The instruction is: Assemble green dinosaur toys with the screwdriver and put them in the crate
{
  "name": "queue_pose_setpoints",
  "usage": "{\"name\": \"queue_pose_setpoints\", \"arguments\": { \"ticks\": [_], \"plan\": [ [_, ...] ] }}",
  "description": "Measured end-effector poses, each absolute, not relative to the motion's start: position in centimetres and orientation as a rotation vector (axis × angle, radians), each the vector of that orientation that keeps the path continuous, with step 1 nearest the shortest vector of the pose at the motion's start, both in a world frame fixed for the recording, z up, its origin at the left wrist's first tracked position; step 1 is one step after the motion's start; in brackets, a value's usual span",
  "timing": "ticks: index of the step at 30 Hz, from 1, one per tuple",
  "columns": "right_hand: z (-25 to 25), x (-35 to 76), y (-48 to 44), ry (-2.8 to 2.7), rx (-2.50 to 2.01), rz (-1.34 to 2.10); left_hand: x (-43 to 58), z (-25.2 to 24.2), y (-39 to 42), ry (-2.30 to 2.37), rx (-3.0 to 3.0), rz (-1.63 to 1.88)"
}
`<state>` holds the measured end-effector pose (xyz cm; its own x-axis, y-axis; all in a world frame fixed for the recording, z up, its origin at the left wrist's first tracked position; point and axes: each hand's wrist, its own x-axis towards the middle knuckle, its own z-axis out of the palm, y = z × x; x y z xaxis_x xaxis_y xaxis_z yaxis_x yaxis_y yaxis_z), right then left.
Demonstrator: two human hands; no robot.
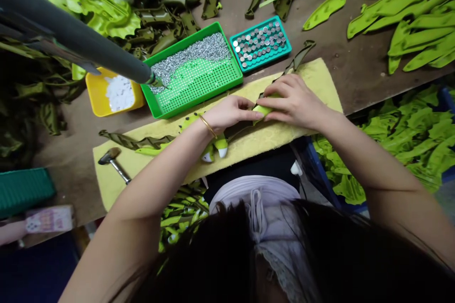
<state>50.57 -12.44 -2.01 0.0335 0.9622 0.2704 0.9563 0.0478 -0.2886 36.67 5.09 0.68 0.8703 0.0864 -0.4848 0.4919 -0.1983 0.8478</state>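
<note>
A green plastic toy body [213, 144] with white-tipped feet lies along a yellow foam mat [320, 83] in front of me. My left hand [229, 113] rests on its middle, fingers curled down against it. My right hand [293, 102] presses a light green piece [262, 110] onto the toy, fingers closed over it. The two hands almost touch. A dark olive strip [137, 141] trails left from the toy across the mat, and another dark olive strip [300, 56] sticks out beyond my right hand.
A green tray of small screws [194, 68], a teal tray of round metal discs [260, 42] and a yellow tub of white bits [115, 92] stand behind the mat. A hanging grey screwdriver [74, 38] points at the screws. A small hammer [113, 161] lies left. Green plastic shells [415, 19] are piled all round.
</note>
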Motion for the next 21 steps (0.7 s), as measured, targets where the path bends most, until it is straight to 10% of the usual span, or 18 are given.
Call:
{"name": "queue_pose_setpoints", "arguments": {
  "ticks": [21],
  "plan": [
    [-2.3, 42.3, -10.4, -0.231, -1.238, 0.776, 34.5, 2.7, 3.8, 0.484, 1.834, -0.125]
  ]
}}
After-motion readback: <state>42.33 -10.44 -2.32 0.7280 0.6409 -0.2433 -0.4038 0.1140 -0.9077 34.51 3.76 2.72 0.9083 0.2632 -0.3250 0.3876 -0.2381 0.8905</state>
